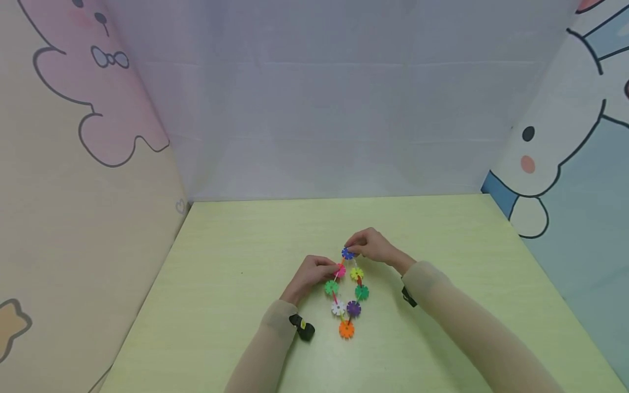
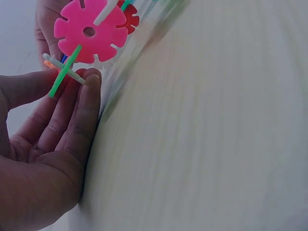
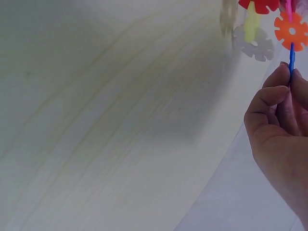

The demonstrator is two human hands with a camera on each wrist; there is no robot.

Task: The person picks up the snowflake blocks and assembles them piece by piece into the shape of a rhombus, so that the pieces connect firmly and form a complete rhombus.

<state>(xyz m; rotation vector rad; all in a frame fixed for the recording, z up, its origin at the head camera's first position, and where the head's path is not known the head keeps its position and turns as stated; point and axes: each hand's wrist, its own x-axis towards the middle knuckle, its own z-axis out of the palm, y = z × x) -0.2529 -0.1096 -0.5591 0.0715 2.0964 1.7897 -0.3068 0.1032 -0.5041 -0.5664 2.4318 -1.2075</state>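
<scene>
A closed loop of notched snowflake discs lies between the hands in the head view, linked alternately flat and edge-on. My left hand (image 1: 312,273) pinches the pink disc (image 1: 340,270) at the loop's upper left. At the top, my right hand (image 1: 374,245) pinches the blue disc (image 1: 347,253), seen edge-on in the right wrist view. An orange disc (image 3: 291,31) joins blue to pink. Down the right run yellow (image 1: 356,273), green (image 1: 361,292) and purple (image 1: 354,309) discs. Green (image 1: 331,287) and white (image 1: 338,308) discs follow on the left. An orange disc (image 1: 346,329) forms the bottom.
The pale yellow table (image 1: 245,234) extends around the loop. A white cloth (image 1: 314,109) hangs behind its far edge. Walls with cartoon figures stand left and right. A black wrist strap (image 1: 302,327) is on the left sleeve, another (image 1: 409,296) on the right.
</scene>
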